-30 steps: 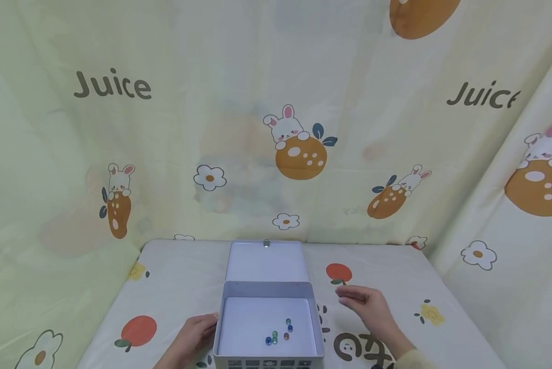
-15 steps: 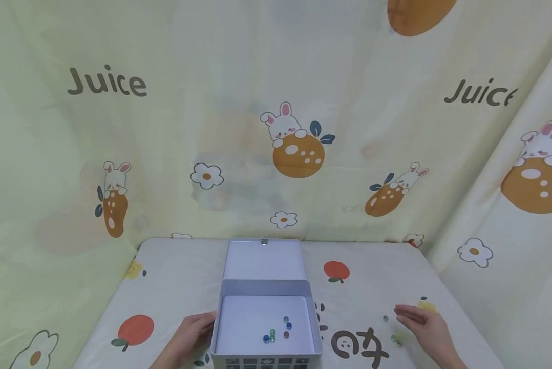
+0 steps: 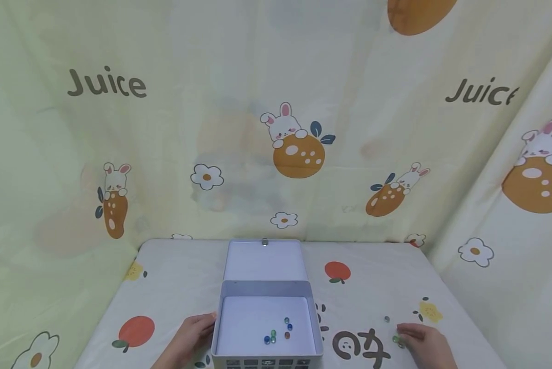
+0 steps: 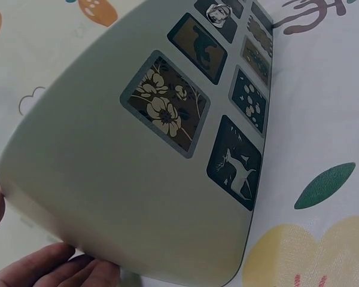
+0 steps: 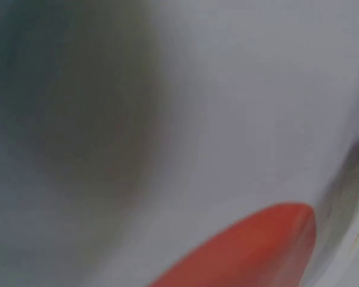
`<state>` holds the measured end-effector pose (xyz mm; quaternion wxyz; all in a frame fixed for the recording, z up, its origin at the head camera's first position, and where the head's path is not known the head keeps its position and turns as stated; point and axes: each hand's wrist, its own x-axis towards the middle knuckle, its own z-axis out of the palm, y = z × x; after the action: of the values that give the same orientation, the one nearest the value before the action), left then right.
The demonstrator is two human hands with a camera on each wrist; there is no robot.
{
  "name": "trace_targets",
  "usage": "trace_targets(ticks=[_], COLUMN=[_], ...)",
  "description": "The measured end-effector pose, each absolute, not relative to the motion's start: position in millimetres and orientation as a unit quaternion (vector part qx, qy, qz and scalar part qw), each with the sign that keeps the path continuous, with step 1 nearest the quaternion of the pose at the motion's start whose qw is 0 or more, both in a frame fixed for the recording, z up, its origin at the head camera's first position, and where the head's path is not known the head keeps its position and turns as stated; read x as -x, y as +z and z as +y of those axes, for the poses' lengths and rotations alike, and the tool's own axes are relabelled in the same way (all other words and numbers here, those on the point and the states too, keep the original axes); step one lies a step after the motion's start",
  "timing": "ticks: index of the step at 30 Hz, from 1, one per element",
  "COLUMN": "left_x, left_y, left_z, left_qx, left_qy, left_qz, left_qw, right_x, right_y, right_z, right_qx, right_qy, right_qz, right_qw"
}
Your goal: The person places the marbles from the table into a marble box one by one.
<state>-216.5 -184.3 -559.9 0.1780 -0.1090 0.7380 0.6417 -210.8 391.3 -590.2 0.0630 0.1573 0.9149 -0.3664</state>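
Observation:
An open pale metal box (image 3: 267, 353) stands upright with several glass marbles (image 3: 273, 336) on its floor. My left hand (image 3: 188, 335) holds the box's left wall near the rim. In the left wrist view, that hand's fingers (image 4: 60, 269) lie against the outside of the wall and the thumb is by the corner. My right hand (image 3: 425, 346) is low over the tablecloth, its bent fingers close above green marbles (image 3: 396, 339). Whether they touch one is hidden. The right wrist view is blurred, with an orange-red pointed shape (image 5: 251, 245) I cannot identify.
One more marble (image 3: 386, 319) lies just beyond my right fingertips. The box lid (image 3: 264, 261) is tipped back toward the curtain (image 3: 239, 102). A printed cloth (image 3: 179, 271) covers the table, and dark lettering (image 3: 359, 343) is printed between the box and the loose marbles.
My right hand has moved from beside the box out to the right, then down to the loose marbles, with its fingers bending. My left hand stays at the box.

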Motion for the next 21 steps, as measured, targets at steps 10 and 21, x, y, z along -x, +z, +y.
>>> trace_targets(ticks=[10, 21], left_x=[216.3, 214.9], left_y=[-558.6, -558.9], left_z=[-183.3, -186.0], left_qx=[0.108, 0.089], left_qy=[0.639, 0.642], left_qz=[0.742, 0.74], left_qw=[0.172, 0.181], right_x=[211.0, 213.0], right_y=[-589.7, -589.4], right_z=[389.2, 390.2], right_qx=[-0.149, -0.161], right_qy=[-0.353, -0.362], right_qz=[0.922, 0.916], right_qw=[0.056, 0.068])
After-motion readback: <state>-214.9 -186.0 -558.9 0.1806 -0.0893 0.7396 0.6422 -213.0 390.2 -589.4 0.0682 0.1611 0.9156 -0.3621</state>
